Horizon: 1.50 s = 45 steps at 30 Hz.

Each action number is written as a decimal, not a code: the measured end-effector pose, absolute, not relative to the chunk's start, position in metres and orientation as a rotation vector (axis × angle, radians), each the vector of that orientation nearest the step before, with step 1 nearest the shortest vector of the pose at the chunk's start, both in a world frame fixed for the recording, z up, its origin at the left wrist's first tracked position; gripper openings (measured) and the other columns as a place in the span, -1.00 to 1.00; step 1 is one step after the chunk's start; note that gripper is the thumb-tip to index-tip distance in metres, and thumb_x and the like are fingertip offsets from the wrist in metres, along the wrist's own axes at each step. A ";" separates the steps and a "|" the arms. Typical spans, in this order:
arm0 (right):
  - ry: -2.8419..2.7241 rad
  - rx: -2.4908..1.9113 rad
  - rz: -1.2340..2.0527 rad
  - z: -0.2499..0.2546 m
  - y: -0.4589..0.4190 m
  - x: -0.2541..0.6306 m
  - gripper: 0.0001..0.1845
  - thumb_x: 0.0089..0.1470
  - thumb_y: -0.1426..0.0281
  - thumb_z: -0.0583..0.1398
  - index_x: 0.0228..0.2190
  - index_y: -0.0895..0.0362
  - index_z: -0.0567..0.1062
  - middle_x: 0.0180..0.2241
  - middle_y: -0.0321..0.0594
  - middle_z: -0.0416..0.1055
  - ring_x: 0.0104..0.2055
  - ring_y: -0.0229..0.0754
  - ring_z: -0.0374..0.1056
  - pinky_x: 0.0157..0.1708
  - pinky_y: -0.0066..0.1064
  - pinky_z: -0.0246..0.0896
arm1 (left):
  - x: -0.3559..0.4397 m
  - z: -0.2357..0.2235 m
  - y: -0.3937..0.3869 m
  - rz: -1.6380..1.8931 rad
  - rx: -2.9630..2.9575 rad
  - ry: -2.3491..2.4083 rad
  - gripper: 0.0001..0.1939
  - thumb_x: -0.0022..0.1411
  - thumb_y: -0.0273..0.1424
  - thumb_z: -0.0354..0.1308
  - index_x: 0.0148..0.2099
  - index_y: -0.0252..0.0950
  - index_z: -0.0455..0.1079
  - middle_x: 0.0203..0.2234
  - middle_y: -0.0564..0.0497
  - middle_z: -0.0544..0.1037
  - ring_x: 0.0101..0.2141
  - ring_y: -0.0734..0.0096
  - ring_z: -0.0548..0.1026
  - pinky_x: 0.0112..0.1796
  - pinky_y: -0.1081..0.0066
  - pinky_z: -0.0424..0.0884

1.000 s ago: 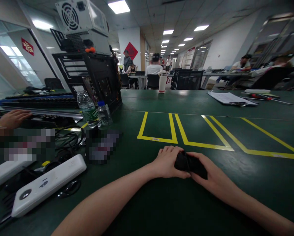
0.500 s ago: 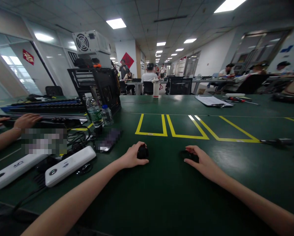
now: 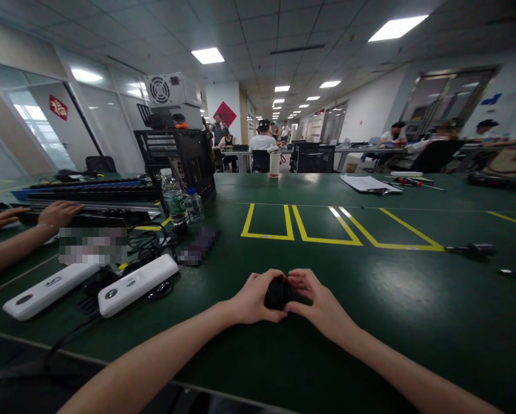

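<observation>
Head view: L hand [image 3: 255, 297] curled round a small black object [image 3: 276, 294], R hand [image 3: 317, 299] cupped at its R side, just above or on the tabletop [image 3: 413, 310].
Held btwn both, prob. to steady it; can't tell if R grips or only touches. Obj looks rounded, dark all over, mostly hidden by fingers, fine detail lost. 2 white oblong devices [image 3: 139, 286] sit off L, prob. kept out of the hands' way; yellow tape outlines [image 3: 267, 236] beyond prob. mark set spots.
</observation>
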State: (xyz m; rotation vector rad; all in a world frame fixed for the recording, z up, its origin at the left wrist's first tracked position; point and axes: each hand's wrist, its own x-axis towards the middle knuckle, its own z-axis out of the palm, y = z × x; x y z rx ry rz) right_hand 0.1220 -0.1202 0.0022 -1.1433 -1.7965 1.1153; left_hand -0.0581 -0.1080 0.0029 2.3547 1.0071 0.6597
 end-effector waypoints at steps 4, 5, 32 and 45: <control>-1.637 -1.171 1.320 0.000 -0.117 0.125 -0.62 -0.22 0.41 0.25 -0.28 0.14 0.27 -0.22 -0.21 0.34 -0.12 -0.15 0.30 -0.11 -0.29 0.23 | -0.062 0.006 -0.108 0.649 2.362 0.991 -0.37 -0.10 -0.28 0.23 0.01 -0.18 0.04 -0.14 0.04 0.30 -0.16 0.30 0.30 -0.10 0.32 0.15; -1.635 -1.179 1.355 0.000 -0.117 0.125 -0.66 -0.19 0.39 0.23 -0.31 0.15 0.29 -0.25 -0.21 0.36 -0.14 -0.15 0.32 -0.12 -0.28 0.23 | -0.062 0.007 -0.108 0.646 2.367 0.978 -0.37 -0.10 -0.28 0.23 0.01 -0.18 0.04 -0.14 0.04 0.30 -0.16 0.31 0.30 -0.10 0.32 0.15; -1.372 -1.083 1.405 -0.016 -0.030 0.174 -0.77 -0.10 0.34 0.18 -0.31 0.09 0.37 -0.15 -0.23 0.34 -0.06 -0.14 0.27 -0.05 -0.26 0.22 | -0.002 -0.014 -0.002 0.793 2.659 0.914 -0.33 -0.04 -0.22 0.17 0.06 -0.20 -0.04 -0.05 -0.05 0.29 -0.04 0.24 0.26 -0.05 0.27 0.06; -1.635 -1.112 1.202 -0.013 -0.037 0.175 -0.69 -0.05 0.33 0.13 -0.20 0.11 0.31 -0.13 -0.18 0.32 -0.08 -0.14 0.28 -0.04 -0.17 0.17 | -0.003 -0.005 -0.009 0.745 2.593 0.935 -0.33 -0.07 -0.17 0.19 0.06 -0.16 0.02 -0.09 -0.02 0.30 -0.12 0.18 0.27 -0.09 0.21 0.12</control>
